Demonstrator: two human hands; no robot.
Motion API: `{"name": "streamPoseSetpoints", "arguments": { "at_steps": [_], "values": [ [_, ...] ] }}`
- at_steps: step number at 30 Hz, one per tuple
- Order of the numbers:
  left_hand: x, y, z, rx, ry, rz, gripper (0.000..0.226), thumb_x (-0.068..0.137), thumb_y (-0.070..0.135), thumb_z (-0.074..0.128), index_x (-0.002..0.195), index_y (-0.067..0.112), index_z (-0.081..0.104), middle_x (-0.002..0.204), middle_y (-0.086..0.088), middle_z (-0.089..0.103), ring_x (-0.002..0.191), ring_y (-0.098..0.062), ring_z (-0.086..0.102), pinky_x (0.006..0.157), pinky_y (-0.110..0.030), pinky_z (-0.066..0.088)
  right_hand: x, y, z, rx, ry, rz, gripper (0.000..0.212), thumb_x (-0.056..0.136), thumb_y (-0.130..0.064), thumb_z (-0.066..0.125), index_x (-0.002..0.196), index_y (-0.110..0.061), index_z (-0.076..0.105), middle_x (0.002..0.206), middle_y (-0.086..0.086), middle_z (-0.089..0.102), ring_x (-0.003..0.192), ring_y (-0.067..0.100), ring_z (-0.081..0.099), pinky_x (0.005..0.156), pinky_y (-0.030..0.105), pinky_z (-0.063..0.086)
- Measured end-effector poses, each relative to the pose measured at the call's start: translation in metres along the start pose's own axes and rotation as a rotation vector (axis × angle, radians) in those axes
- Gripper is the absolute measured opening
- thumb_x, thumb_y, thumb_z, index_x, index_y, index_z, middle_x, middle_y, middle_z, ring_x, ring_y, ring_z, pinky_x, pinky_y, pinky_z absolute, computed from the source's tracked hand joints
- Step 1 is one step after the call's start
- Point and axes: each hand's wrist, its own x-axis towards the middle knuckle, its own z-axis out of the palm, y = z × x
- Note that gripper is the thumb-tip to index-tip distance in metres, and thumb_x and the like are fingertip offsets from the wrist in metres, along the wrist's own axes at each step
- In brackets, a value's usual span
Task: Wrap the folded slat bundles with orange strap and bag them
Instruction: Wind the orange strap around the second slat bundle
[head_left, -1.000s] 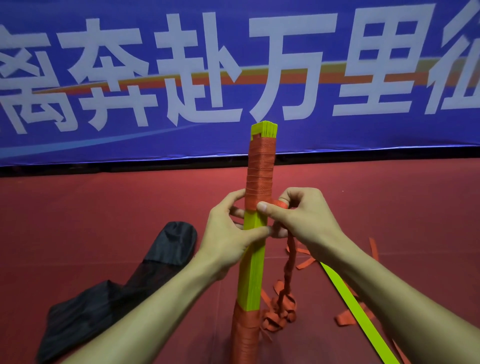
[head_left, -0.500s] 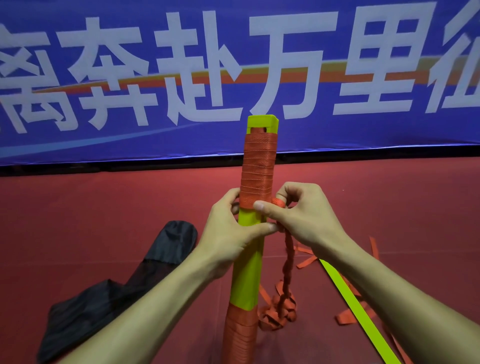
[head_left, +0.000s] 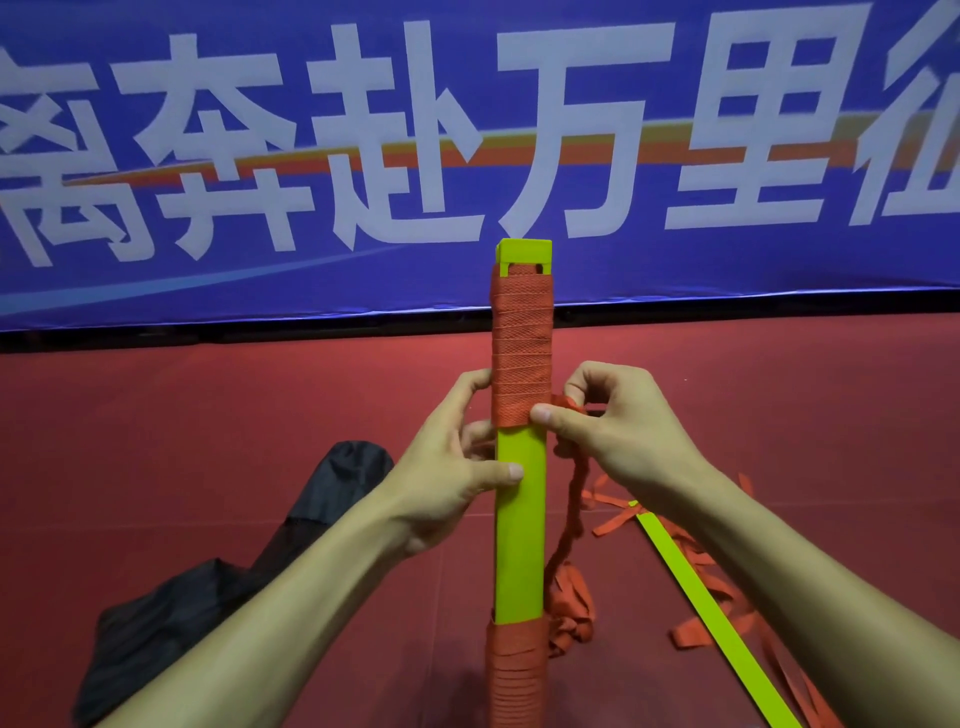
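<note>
Your bundle (head_left: 519, 535) stands upright on the red floor (head_left: 156, 415) with a black bag (head_left: 208, 597) lying to its left, your left hand (head_left: 447, 467) grips its bare green middle, your right hand (head_left: 618, 426) pinches the orange strap (head_left: 574, 499) against its side just under the top wrap, and a blue banner (head_left: 727, 270) hangs behind.
</note>
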Motion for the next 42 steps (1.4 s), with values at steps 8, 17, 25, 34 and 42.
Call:
{"name": "streamPoseSetpoints", "arguments": {
  "at_steps": [8,17,25,34,42],
  "values": [
    [0.002,0.0,-0.007,-0.012,-0.042,-0.001,0.079,0.07,-0.011,0.075,0.124,0.041,0.049,0.104,-0.025,0.07,0.083,-0.025,0.069,0.065,-0.032,0.056,0.0,-0.002,0.003,0.042,-0.014,0.036,0.03,0.084,-0.007,0.073,0.072,-0.008,0.046,0.061,0.003,0.049,0.049,0.004,0.053,0.052,0.029,0.056],
    [0.001,-0.004,-0.009,0.0,-0.053,-0.023,0.079,0.073,-0.014,0.074,0.123,0.041,0.046,0.097,-0.017,0.069,0.071,-0.015,0.067,0.055,-0.021,0.05,0.002,0.004,0.004,0.006,-0.053,0.049,0.023,0.083,-0.016,0.075,0.083,0.003,0.064,0.065,0.007,0.06,0.054,0.014,0.054,0.054,0.033,0.054],
    [0.0,0.0,-0.018,-0.076,-0.162,-0.025,0.079,0.07,-0.01,0.073,0.127,0.037,0.045,0.101,-0.021,0.07,0.076,-0.021,0.067,0.057,-0.028,0.049,-0.001,0.001,0.007,-0.004,-0.01,0.053,0.03,0.081,-0.018,0.077,0.078,0.002,0.055,0.061,0.001,0.059,0.054,0.006,0.056,0.051,0.03,0.053],
    [0.002,-0.005,-0.02,-0.09,-0.05,-0.016,0.077,0.069,-0.005,0.076,0.113,0.055,0.057,0.103,-0.018,0.07,0.088,-0.032,0.054,0.051,-0.026,0.033,0.0,0.005,-0.004,0.441,-0.22,0.335,0.022,0.076,-0.017,0.072,0.074,-0.01,0.052,0.064,0.005,0.048,0.053,0.015,0.047,0.051,0.028,0.046],
    [0.003,-0.007,-0.024,-0.1,-0.024,0.008,0.075,0.067,-0.003,0.078,0.112,0.054,0.059,0.103,-0.015,0.071,0.097,-0.039,0.046,0.067,-0.036,0.028,0.002,0.011,-0.023,0.702,-0.455,0.504,0.021,0.074,-0.004,0.063,0.095,-0.006,0.061,0.085,0.012,0.066,0.063,0.018,0.057,0.053,0.029,0.05]
  ]
}}
